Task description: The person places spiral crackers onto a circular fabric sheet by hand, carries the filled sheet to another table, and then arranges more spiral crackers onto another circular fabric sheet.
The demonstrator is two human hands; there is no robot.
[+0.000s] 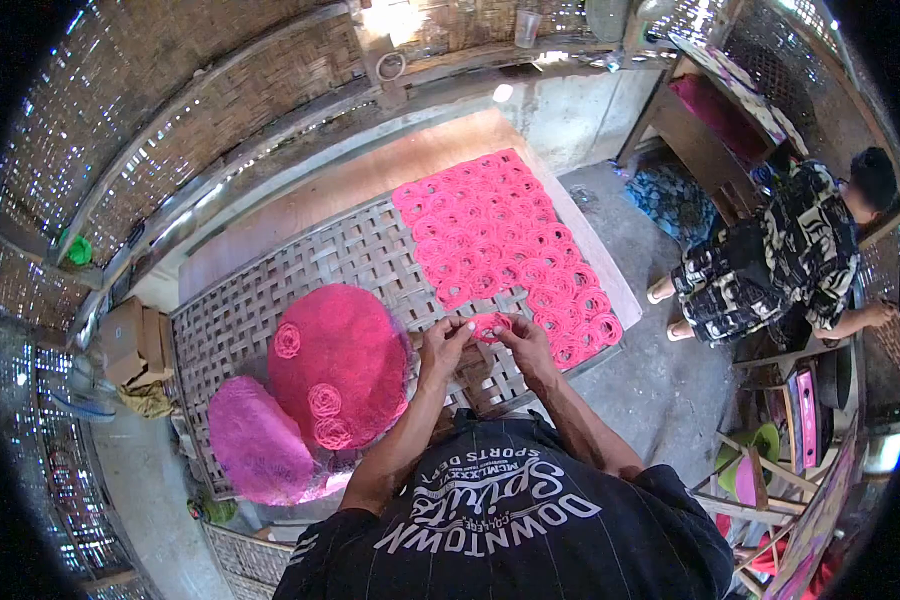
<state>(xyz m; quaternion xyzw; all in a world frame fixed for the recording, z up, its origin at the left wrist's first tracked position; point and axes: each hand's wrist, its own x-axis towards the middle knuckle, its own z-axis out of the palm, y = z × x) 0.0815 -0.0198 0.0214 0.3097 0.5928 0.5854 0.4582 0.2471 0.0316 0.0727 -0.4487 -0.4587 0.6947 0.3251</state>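
Note:
Between my two hands is a pink coil of thin strands [489, 324], shaped like a loose ring. My left hand [447, 343] pinches its left edge, while the fingers of my right hand [521, 342] close on its right side. Just beyond lie rows of similar pink coils [480, 215], covering the right part of a woven bamboo rack [300, 265]. To the left of my left arm sits a large round pink-topped thing [360, 345], with three loose coils [323, 401] on it. Against it leans a lighter pink, rounded piece [258, 440].
A wooden board [260, 225] runs under the rack's far edge. Cardboard boxes [135, 340] stand at the left. On the right, another person [780, 255] in patterned clothes is beside a wooden cabinet [705, 130] and a frame holding several items.

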